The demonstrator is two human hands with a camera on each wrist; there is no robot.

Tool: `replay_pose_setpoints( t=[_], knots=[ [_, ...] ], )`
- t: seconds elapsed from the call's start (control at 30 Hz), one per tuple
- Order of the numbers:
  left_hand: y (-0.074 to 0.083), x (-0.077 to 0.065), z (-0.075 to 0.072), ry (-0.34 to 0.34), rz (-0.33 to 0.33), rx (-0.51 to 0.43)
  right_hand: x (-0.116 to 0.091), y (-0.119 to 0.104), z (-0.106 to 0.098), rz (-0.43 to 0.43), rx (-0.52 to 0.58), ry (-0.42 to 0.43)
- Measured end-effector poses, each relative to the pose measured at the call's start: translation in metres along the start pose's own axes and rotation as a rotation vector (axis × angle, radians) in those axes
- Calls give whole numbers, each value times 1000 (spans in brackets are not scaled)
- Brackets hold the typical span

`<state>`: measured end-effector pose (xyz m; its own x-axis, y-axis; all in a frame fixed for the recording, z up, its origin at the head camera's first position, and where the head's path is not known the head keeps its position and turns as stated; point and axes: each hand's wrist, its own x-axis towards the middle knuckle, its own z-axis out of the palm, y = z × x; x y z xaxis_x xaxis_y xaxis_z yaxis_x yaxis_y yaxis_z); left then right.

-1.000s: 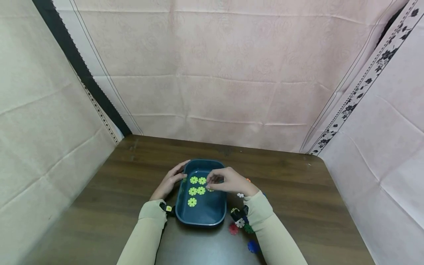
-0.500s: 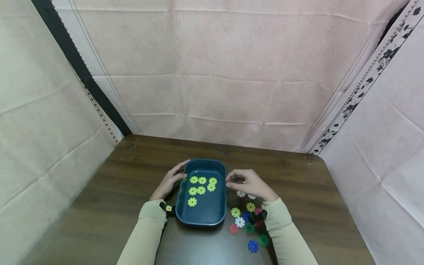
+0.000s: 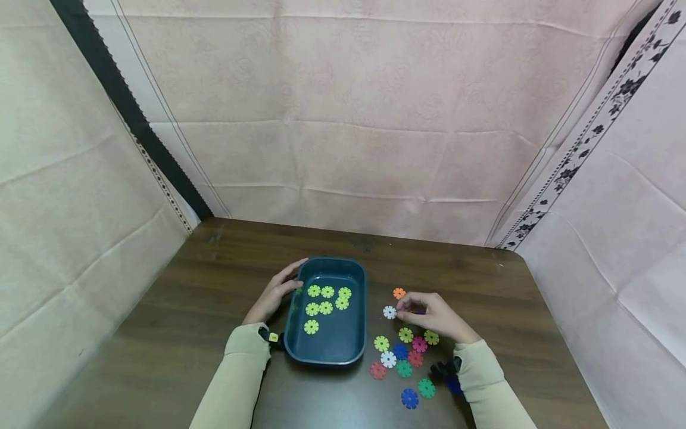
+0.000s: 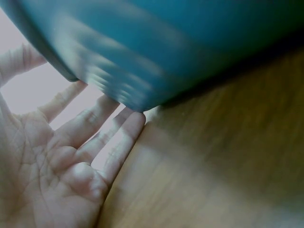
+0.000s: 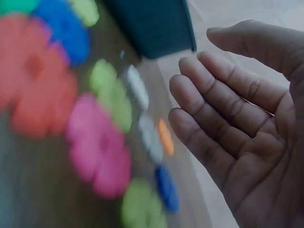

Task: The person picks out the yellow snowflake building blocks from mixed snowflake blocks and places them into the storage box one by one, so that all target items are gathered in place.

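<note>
Right hand (image 3: pixel 436 316): grip empty, part-wide; white plastic-looking flower disc (image 3: pixel 389 312) at its 9 o'clock on tabletop (image 3: pixel 455 262), contact unclear. Pinch by edges. Left hand (image 3: pixel 272 296), fingers straight: brace glossy teal rectangular tray (image 3: pixel 337 347).

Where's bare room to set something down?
Near end of the tray, bounded by its yellow flowers; table between tray and far edge, or left of the left sleeve. Crowded: right of tray, loose coloured flowers by the right hand.

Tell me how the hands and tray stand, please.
Left hand touching tray. Right hand empty, near white flower piece. Seven yellow pieces in tray; mixed-colour pieces scattered alongside.
</note>
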<state>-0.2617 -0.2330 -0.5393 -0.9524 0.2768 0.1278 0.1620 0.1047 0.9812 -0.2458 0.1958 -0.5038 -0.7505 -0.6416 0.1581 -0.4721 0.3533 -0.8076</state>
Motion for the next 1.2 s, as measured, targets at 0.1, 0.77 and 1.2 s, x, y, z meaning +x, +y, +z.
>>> replay_pose_setpoints(
  t=[0.1, 0.77, 1.2],
  knots=[
    [1, 1, 0, 6, -2, -4, -15, 11, -4, 27, -29, 41],
    [-1, 1, 2, 11, 17, 11, -40, 26, 9, -41, -254, 148],
    [-1, -2, 1, 16, -9, 11, -36, 31, 29, -165, -297, 126]
  ],
)
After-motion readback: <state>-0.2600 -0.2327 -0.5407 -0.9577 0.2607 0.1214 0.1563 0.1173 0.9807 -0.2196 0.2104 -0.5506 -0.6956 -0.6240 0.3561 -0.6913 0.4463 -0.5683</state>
